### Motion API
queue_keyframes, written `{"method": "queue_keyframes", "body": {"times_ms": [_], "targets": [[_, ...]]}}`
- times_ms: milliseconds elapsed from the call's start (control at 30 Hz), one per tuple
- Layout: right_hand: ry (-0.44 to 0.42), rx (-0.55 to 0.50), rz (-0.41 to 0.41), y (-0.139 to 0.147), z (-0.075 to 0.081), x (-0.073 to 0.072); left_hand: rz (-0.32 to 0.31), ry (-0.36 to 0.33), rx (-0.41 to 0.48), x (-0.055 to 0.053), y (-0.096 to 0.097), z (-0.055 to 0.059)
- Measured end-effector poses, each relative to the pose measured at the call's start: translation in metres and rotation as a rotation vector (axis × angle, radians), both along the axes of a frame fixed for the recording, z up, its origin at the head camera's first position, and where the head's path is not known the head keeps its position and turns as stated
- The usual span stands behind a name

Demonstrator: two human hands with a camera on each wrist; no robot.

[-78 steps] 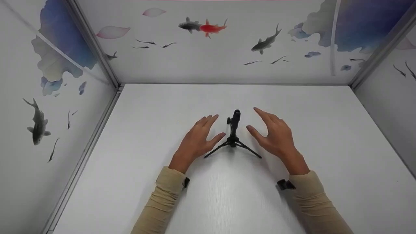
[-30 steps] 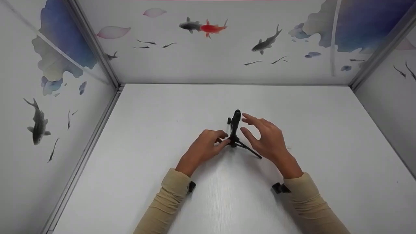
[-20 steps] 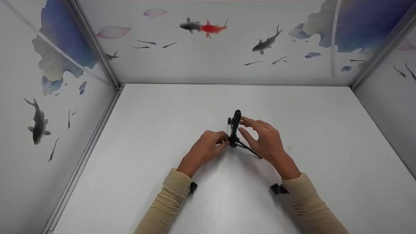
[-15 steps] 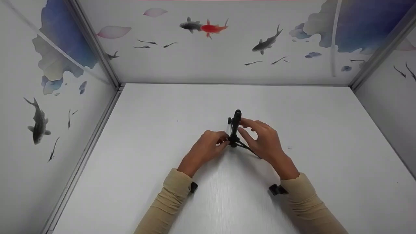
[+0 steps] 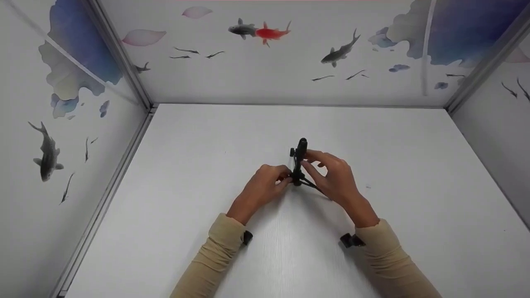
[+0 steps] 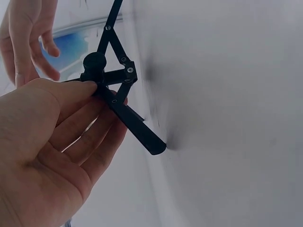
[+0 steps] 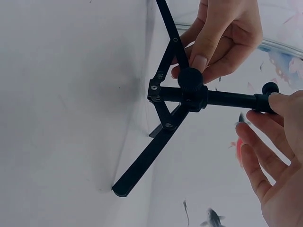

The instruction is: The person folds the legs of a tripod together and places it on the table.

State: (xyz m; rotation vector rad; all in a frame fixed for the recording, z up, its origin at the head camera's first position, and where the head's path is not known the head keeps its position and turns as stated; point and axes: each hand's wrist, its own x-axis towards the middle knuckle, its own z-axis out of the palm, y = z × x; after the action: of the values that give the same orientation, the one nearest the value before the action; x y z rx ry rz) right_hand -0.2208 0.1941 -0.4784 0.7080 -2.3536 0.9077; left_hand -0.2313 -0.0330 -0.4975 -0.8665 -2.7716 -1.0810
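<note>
A small black tripod (image 5: 301, 159) stands upright on the white table with its legs spread. My left hand (image 5: 263, 186) pinches it low down, at the hub where the legs join. In the left wrist view the thumb of that hand (image 6: 52, 137) lies beside a round knob (image 6: 94, 62), with the fingers behind a leg. Higher up, my right hand (image 5: 337, 178) holds the column between thumb and forefinger. The right wrist view shows this grip near a second, smaller knob (image 7: 270, 88), the other fingers of the right hand (image 7: 289, 165) loosely bent. The left leg is mostly hidden in the head view.
The white table (image 5: 198, 136) is bounded by a back wall (image 5: 265, 82) and a left wall (image 5: 25, 231), both printed with fish and blue shapes. Another wall (image 5: 492, 111) rises on the right. Small black devices (image 5: 352, 241) are strapped at both wrists.
Both hands were open and apart from the tripod. The left has moved right onto its hub, and the right has moved left onto its column. The tripod stays in place.
</note>
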Motion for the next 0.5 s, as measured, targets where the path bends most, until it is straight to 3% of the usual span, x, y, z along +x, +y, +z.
{"method": "queue_keyframes", "body": {"times_ms": [500], "targets": [[-0.028, -0.013, 0.008, -0.003, 0.0043, -0.0009, 0.039, -0.005, -0.005, 0.0029, 0.0019, -0.0022]]}}
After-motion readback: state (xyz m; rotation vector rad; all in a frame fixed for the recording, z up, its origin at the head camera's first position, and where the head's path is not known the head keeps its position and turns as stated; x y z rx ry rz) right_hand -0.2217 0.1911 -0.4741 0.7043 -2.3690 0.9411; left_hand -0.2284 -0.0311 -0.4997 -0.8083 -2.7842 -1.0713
